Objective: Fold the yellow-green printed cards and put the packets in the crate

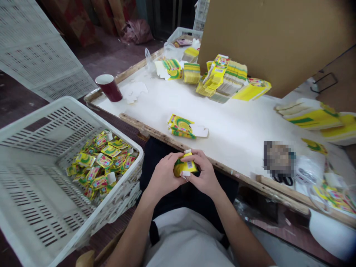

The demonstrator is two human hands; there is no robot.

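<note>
Though small, a yellow carton point(190, 165) (white-flapped) between left fingers point(173, 158) and right fingers point(197, 159).

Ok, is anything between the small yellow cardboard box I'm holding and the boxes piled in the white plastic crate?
Yes: your left hand, then the crate's rim, stand between the yellow box and the piled boxes.

Indoor workroom with a long white-topped table point(155, 100), edged by wooden strips point(133, 122). Behind the tabletop at right, a large brown cardboard sheet point(258, 44), standing upright and screening part of the room. At upper left, tall white perforated plastic crates point(30, 48) beside a dark reddish-brown floor point(107, 66). Farther back, brown cartons point(75, 18) with red markings, a crumpled pinkish sack point(137, 31), and dark vertical panels point(168, 16), nature unclear. Diffuse light, brightest across the tabletop.
</note>
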